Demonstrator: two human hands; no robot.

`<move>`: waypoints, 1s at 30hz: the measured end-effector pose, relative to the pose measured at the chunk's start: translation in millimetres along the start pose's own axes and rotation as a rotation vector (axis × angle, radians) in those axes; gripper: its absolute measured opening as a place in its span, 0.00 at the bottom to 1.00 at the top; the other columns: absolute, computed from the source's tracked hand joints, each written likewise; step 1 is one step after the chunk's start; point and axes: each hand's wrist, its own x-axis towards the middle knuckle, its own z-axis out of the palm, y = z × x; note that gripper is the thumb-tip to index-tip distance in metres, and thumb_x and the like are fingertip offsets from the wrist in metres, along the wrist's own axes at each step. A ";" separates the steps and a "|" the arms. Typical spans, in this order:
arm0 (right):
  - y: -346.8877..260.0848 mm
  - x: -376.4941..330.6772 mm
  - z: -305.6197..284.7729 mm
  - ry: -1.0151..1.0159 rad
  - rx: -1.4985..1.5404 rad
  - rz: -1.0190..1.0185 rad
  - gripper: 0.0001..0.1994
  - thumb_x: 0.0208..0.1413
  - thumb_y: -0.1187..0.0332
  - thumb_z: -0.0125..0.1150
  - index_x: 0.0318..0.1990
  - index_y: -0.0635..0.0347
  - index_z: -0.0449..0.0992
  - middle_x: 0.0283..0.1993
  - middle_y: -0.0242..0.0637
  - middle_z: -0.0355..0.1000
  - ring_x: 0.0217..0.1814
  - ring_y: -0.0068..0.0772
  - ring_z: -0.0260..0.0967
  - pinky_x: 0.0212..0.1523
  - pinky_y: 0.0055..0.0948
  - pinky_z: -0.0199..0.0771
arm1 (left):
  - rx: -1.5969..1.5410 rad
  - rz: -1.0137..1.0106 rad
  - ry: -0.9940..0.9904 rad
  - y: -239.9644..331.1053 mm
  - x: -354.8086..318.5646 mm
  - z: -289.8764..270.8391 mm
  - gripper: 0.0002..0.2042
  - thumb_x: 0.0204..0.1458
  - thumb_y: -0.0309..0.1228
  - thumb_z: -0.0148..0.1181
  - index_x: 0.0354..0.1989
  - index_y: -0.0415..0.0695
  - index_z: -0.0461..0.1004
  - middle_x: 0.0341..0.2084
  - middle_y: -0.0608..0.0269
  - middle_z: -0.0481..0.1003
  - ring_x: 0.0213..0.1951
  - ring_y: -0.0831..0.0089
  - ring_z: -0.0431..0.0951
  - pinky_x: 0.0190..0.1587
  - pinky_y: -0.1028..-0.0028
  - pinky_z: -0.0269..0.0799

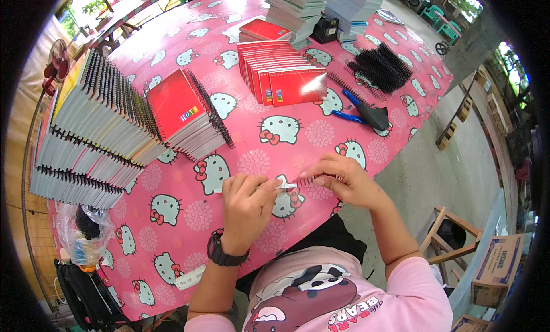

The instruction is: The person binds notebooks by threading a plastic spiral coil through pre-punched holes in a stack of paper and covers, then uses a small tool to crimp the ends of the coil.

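**Both your hands busy at the near edge of the pink surface**

So your left hand [247, 203] is closed on a slim white piece [288, 186], seen almost edge-on, with its end poking out past your fingers. Your right hand [346, 180] is pinching a dark spiral coil [306, 180] just beside that end; can't tell if it's threaded in. Both bits sit between your hands, over the cat-print surface [189, 223]. Beyond your right hand you've got blue-handled pliers [366, 114], with a heap of black coils [381, 67] behind. Red notebooks [298, 85] overlap in a row farther back, and spiral-bound books [103, 126] are stacked off to your left.
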 end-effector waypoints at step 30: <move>145.5 -0.6 -81.6 0.822 -0.646 0.428 0.36 0.44 0.43 0.61 0.51 0.65 0.63 0.52 0.54 0.62 0.53 0.56 0.59 0.54 0.47 0.58 | 0.113 0.112 -0.214 8.5 -12.1 5.6 0.09 0.45 0.39 0.61 0.34 0.52 0.76 0.28 0.72 0.73 0.31 0.74 0.71 0.41 0.67 0.56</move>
